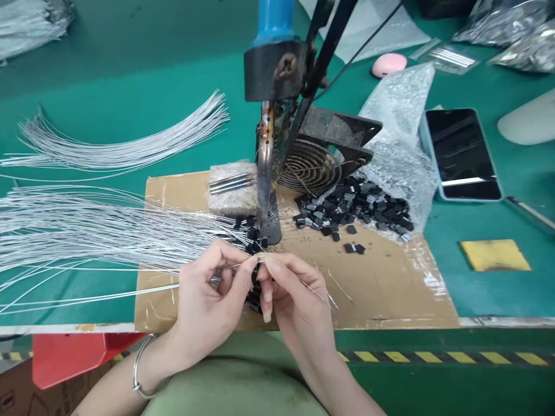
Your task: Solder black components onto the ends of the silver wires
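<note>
My left hand (212,294) pinches the end of a thin white wire (158,290) that trails off to the left. Close against it, my right hand (299,294) is closed with thin solder-like strands (321,297) sticking out to its right. The fingertips of both hands nearly meet just below the soldering iron tip (263,202). What sits between the fingertips is too small to make out. Black connectors (252,297) on wire ends lie beneath and behind my hands. A large bundle of white wires (95,225) spreads to the left.
Loose black pieces (355,205) are piled on the cardboard (390,289), beside a fan (316,164). A block (232,199) holds metal rods. Farther right are bubble wrap (403,133), a phone (463,153) and a yellow sponge (495,255). Another wire bundle (130,153) lies at the upper left.
</note>
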`<state>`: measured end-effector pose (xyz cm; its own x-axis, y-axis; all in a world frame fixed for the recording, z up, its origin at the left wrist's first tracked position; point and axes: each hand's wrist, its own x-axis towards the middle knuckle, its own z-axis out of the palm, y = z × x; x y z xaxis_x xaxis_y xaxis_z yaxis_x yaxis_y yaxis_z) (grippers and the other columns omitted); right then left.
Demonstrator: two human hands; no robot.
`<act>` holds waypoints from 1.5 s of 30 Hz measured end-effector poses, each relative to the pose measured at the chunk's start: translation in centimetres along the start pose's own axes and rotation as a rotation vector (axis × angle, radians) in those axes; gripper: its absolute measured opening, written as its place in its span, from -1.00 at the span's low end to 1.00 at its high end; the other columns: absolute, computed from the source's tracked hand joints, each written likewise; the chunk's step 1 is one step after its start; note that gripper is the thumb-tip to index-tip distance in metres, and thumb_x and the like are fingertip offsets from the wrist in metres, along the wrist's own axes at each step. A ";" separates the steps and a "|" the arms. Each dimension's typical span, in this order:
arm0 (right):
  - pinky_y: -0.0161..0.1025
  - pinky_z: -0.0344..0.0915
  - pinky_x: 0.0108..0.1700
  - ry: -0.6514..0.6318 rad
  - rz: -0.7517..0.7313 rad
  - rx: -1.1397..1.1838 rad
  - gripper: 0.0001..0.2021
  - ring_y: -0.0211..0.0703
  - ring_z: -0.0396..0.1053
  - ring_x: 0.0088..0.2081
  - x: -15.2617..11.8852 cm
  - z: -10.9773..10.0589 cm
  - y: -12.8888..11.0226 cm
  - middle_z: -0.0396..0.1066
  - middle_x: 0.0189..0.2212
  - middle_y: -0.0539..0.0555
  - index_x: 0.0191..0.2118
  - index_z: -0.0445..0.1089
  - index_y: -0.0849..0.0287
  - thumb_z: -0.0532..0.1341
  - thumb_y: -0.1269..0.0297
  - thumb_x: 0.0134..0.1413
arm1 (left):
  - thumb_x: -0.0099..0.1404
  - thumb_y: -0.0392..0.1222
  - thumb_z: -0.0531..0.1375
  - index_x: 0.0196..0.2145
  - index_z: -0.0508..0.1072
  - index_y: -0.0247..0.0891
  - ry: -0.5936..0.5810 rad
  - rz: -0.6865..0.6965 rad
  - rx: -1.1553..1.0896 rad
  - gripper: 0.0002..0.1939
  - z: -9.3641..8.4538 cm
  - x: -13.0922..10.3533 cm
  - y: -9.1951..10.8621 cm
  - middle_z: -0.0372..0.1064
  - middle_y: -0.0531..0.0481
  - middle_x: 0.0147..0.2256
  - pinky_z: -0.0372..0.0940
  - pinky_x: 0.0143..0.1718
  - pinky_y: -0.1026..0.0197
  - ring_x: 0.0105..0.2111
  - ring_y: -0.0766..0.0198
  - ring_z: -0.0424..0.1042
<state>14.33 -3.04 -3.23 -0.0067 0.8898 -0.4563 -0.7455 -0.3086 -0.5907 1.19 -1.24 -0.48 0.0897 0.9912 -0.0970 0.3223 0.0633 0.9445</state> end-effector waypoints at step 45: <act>-0.43 0.48 -0.57 -0.057 -0.065 -0.218 -0.90 -0.29 0.47 -0.64 -0.1 -1.6 -0.7 0.56 -0.57 -0.02 -0.32 0.70 0.08 0.50 0.19 0.15 | 0.46 -0.24 0.30 -0.31 0.53 -0.18 -0.009 0.002 0.019 -0.87 -0.5 -0.3 -0.2 0.36 0.12 -0.50 0.06 -0.54 0.27 -0.55 0.39 0.17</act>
<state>15.94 -3.43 -3.81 -0.0060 0.9258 -0.3779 -0.5839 -0.3100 -0.7503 0.61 -1.46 -0.44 0.0990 0.9903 -0.0976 0.3398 0.0585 0.9387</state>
